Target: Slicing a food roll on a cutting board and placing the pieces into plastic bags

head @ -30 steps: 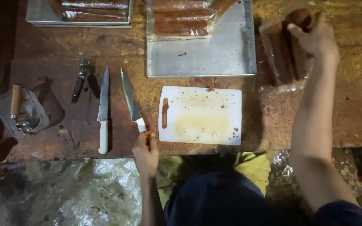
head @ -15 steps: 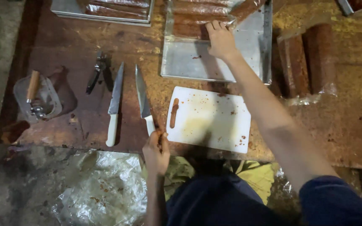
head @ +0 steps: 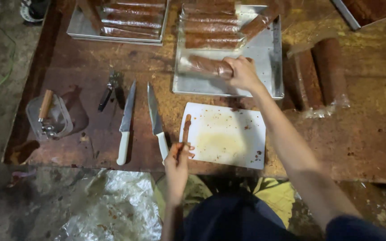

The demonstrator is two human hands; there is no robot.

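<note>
Right hand [head: 243,72] is closing around 1 plastic-wrapped brown roll [head: 206,65] on the metal tray [head: 264,85] at 12 o'clock, left hand [head: 177,161] is curling by the white-handled knife [head: 156,121] at 9 o'clock of the white cutting board [head: 224,136], risking a nick or a slipping roll.

The worn brown wooden bench [head: 362,134] looked rough and stained; the shallow metal tray [head: 264,58] was dull grey, the white plastic cutting board [head: 228,138] smeared, and the wrapped brown roll [head: 204,64] glossy.

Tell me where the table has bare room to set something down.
Bare wood lies right of the white cutting board, below the wrapped rolls, and between the left tray and the two knives. The centre tray is crowded at its far end.
</note>
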